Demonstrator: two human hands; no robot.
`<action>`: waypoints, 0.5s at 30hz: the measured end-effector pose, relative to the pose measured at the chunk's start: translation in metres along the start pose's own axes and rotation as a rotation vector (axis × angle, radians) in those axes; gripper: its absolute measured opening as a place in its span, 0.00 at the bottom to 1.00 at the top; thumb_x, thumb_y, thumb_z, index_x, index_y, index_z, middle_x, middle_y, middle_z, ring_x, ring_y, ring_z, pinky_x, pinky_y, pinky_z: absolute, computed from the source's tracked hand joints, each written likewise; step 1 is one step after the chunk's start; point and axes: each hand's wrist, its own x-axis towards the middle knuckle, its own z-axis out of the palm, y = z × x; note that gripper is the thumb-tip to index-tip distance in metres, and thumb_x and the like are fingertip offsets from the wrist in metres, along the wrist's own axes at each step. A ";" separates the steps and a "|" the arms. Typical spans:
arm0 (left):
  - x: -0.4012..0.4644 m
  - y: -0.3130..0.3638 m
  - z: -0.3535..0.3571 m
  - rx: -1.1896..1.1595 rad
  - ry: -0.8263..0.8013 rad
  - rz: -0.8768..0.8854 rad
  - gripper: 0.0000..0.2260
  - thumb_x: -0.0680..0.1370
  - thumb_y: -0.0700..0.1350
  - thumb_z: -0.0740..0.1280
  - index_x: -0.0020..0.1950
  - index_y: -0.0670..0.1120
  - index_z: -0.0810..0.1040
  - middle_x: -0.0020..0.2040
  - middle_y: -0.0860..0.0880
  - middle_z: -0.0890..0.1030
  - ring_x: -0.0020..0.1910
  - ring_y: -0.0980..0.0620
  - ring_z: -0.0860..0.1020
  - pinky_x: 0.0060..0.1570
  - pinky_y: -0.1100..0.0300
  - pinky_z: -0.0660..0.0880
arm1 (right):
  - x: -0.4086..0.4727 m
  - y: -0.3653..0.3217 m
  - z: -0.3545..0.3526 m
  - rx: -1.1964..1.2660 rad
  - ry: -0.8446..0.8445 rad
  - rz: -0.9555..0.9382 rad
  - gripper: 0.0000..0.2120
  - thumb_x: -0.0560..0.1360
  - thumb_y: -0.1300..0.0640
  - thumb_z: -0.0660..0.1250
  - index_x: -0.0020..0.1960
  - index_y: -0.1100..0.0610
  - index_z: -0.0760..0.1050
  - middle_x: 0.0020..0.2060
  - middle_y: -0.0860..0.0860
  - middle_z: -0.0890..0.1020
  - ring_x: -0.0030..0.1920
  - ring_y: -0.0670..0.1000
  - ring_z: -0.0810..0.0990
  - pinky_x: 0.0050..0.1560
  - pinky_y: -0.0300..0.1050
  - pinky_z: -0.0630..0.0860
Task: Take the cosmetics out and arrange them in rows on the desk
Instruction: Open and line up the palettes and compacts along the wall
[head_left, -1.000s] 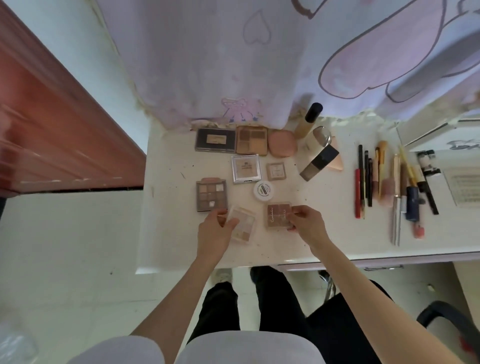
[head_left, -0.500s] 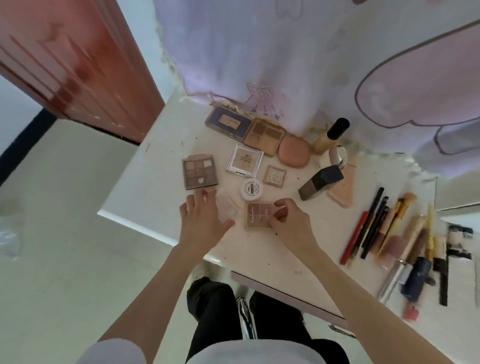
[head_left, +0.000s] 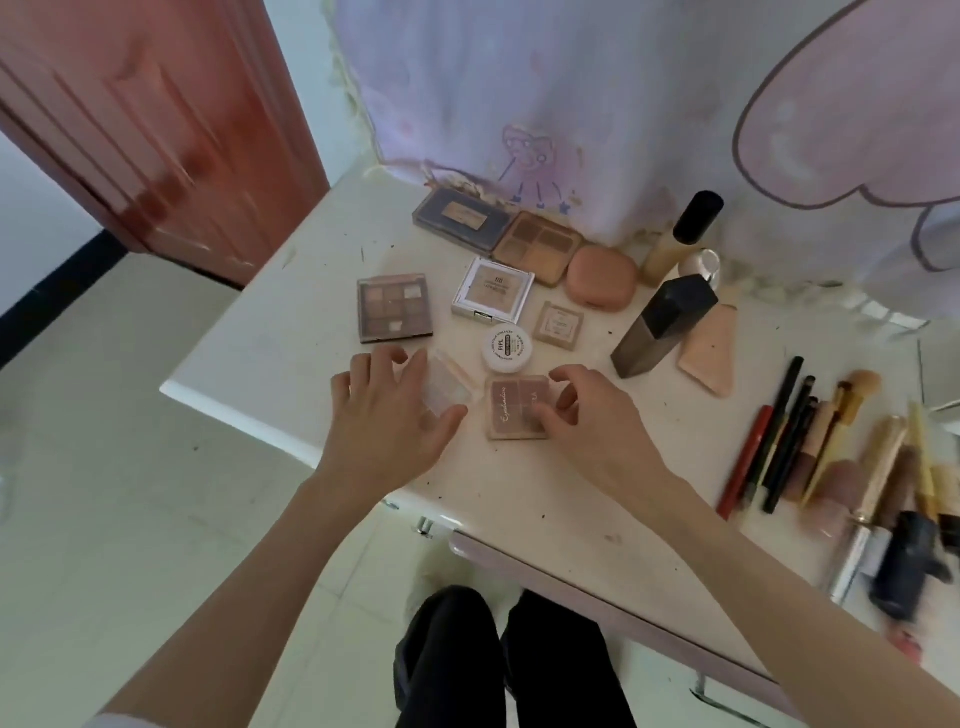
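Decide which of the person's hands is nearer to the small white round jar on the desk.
Right. The right hand rests on the brown four-pan palette just below the white round jar, fingertips close beside it. The left hand lies further left, over a pale clear palette.

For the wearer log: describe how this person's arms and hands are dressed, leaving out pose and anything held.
Both forearms are bare down to the wrists. The left hand and right hand wear no gloves, and no watch or bracelet shows. No ring can be made out, though the picture is soft. A white sleeve edge shows at the bottom left corner, near the left upper arm.
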 end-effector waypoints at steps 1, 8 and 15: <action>0.001 -0.002 0.000 -0.006 0.054 0.030 0.32 0.69 0.65 0.53 0.61 0.44 0.74 0.57 0.42 0.73 0.55 0.40 0.70 0.53 0.47 0.66 | -0.001 0.000 -0.001 -0.026 0.027 -0.031 0.16 0.77 0.52 0.62 0.64 0.53 0.69 0.47 0.46 0.71 0.46 0.48 0.72 0.48 0.42 0.69; 0.006 0.005 -0.012 0.016 0.192 0.236 0.29 0.72 0.61 0.53 0.66 0.44 0.71 0.63 0.43 0.73 0.62 0.41 0.72 0.58 0.47 0.69 | -0.021 -0.007 -0.017 -0.135 0.211 -0.289 0.21 0.78 0.51 0.61 0.70 0.52 0.65 0.63 0.48 0.72 0.63 0.47 0.70 0.61 0.41 0.66; 0.001 0.002 -0.046 0.037 0.196 0.297 0.34 0.72 0.63 0.45 0.74 0.48 0.61 0.73 0.47 0.63 0.72 0.49 0.62 0.70 0.53 0.57 | -0.026 -0.034 -0.035 -0.217 0.253 -0.456 0.23 0.78 0.52 0.61 0.72 0.52 0.62 0.66 0.50 0.68 0.66 0.52 0.65 0.64 0.45 0.64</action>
